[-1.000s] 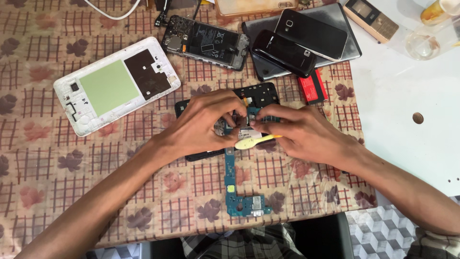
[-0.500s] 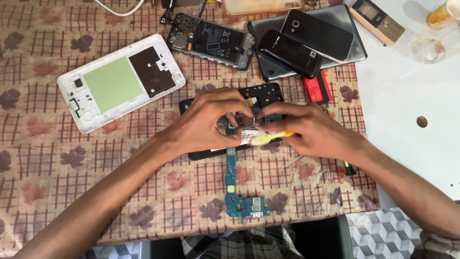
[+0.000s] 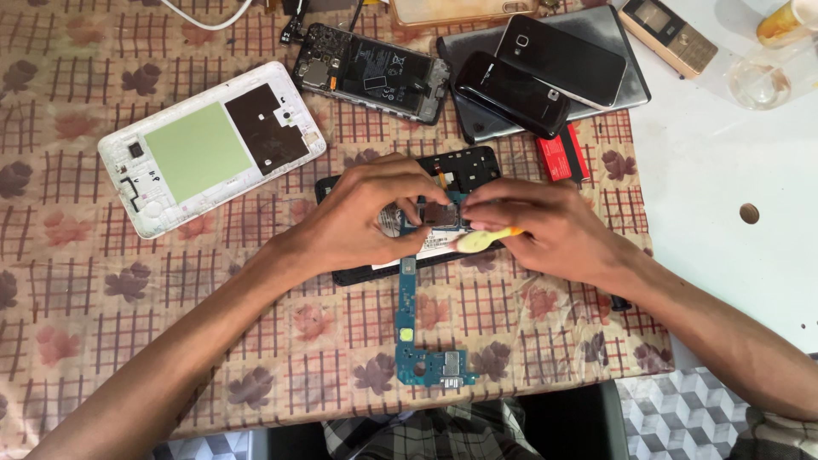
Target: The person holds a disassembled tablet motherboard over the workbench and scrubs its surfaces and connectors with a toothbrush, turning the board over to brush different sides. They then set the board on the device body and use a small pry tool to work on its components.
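My left hand [image 3: 371, 217] pinches the upper end of a long blue-green circuit board [image 3: 407, 319], which lies over an opened black phone frame [image 3: 464, 166] on the patterned cloth. My right hand [image 3: 545, 228] grips a small tool with a pale yellow tip [image 3: 477, 240] and presses it against the board's upper part. The fingertips of both hands meet over the board and hide the spot under them. The board's lower end, with a connector, reaches toward the table's near edge.
A white tablet back shell [image 3: 209, 145] lies at the left. An opened phone [image 3: 371, 72], two black phones [image 3: 532, 81] on a grey tablet, a red pack [image 3: 561, 155] and a gold phone [image 3: 669, 34] lie behind. A white table [image 3: 733, 153] with a glass is at right.
The view has drifted slightly. Both hands stay on the board, with the yellow-tipped tool shifting a little against it.
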